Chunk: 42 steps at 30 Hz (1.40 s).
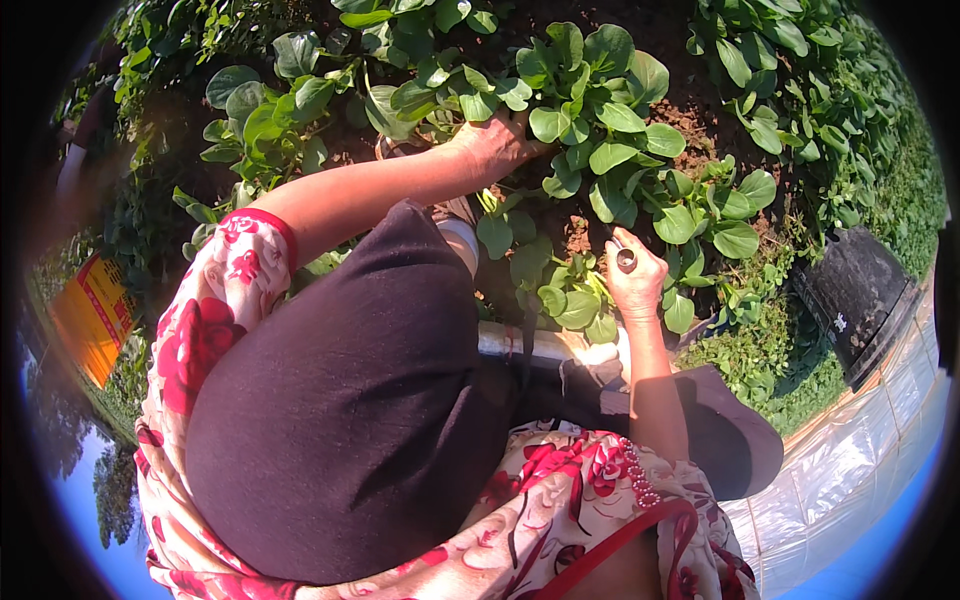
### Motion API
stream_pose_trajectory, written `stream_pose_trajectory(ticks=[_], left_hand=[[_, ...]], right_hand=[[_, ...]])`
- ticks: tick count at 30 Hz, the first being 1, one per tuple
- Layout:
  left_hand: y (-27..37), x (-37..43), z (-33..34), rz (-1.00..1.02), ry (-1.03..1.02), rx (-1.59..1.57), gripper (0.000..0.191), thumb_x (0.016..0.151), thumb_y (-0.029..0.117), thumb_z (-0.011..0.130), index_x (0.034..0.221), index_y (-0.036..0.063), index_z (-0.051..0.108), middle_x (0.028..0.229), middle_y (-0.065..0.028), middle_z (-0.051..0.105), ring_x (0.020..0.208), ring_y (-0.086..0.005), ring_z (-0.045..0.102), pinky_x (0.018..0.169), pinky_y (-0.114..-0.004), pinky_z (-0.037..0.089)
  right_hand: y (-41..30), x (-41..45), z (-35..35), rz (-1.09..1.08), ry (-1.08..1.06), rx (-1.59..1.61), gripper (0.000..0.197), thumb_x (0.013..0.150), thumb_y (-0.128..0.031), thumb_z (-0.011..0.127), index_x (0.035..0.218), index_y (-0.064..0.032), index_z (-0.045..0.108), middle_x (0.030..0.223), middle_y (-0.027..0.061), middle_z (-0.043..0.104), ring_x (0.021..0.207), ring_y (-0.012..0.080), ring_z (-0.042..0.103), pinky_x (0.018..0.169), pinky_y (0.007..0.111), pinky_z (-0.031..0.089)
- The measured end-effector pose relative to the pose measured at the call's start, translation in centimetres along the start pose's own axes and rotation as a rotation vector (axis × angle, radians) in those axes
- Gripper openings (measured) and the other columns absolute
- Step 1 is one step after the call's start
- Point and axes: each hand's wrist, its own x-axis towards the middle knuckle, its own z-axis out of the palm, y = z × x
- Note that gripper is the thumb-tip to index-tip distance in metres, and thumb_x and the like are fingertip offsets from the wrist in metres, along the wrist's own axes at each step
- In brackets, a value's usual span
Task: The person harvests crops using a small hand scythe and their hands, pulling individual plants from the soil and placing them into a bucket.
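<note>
My left hand [499, 146] reaches in among leafy greens at the base of a broad-leaved plant [600, 112]. Its fingertips are hidden by leaves, so whether they grip the stem cannot be told. My right hand [636, 277] is closed around a tool with a round, hollow metal handle end [626, 260]; the rest of the tool is hidden. Just left of that hand grows a smaller green plant [579, 300] close to the ground. Another low plant [720, 214] stands beyond the right hand, to its upper right.
More greens [281, 112] grow at the upper left, with brown soil [686, 124] between plants. A black plastic bucket [855, 292] lies at the right near plastic sheeting [847, 465]. At the far left is a yellow-and-red printed panel [94, 315]. My bent knee [420, 232] rises between my arms.
</note>
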Motion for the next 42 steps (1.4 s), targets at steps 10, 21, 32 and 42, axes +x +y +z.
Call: stream_pose_trajectory(ticks=[10, 21, 32, 42], left_hand=[[-0.8, 0.1, -1.5, -0.006, -0.183, 0.033, 0.035, 0.072, 0.015, 0.060, 0.106, 0.0102, 0.058, 0.094, -0.0106, 0.058, 0.094, -0.0270, 0.056, 0.073, -0.042, 0.048], [-0.7, 0.3, -1.5, -0.050, -0.226, 0.007, 0.043, 0.075, 0.015, 0.057, 0.116, 0.0069, 0.055, 0.103, -0.0146, 0.057, 0.094, -0.0305, 0.057, 0.071, -0.042, 0.050], [-0.5, 1.3, -0.3, -0.046, -0.432, 0.012, 0.033, 0.073, 0.016, 0.059, 0.104, 0.0045, 0.060, 0.096, -0.0128, 0.060, 0.090, -0.0289, 0.059, 0.071, -0.042, 0.049], [-1.0, -3.2, -3.0, -0.113, -0.147, -0.042, 0.025, 0.072, 0.017, 0.055, 0.088, -0.0004, 0.062, 0.100, -0.0154, 0.056, 0.098, -0.0309, 0.053, 0.085, -0.044, 0.043]], right_hand=[[-0.6, 1.9, 8.0, -0.036, 0.169, 0.041, 0.008, 0.074, -0.005, 0.065, 0.079, 0.0008, 0.069, 0.048, 0.0126, 0.054, 0.039, 0.0161, 0.051, 0.045, 0.031, 0.042], [0.1, -0.4, 5.4, 0.012, 0.179, 0.054, 0.008, 0.076, -0.008, 0.068, 0.080, -0.0028, 0.065, 0.061, 0.0136, 0.060, 0.054, 0.0307, 0.061, 0.051, 0.035, 0.049], [-3.2, 4.3, 6.7, -0.247, 0.065, -0.114, 0.012, 0.071, -0.011, 0.065, 0.083, -0.0092, 0.062, 0.065, 0.0078, 0.059, 0.058, 0.0285, 0.059, 0.053, 0.036, 0.049], [-7.2, 0.7, 3.2, -0.059, -0.022, -0.095, 0.031, 0.075, -0.002, 0.065, 0.105, -0.0062, 0.066, 0.083, 0.0134, 0.069, 0.069, 0.0268, 0.068, 0.061, 0.034, 0.054]])
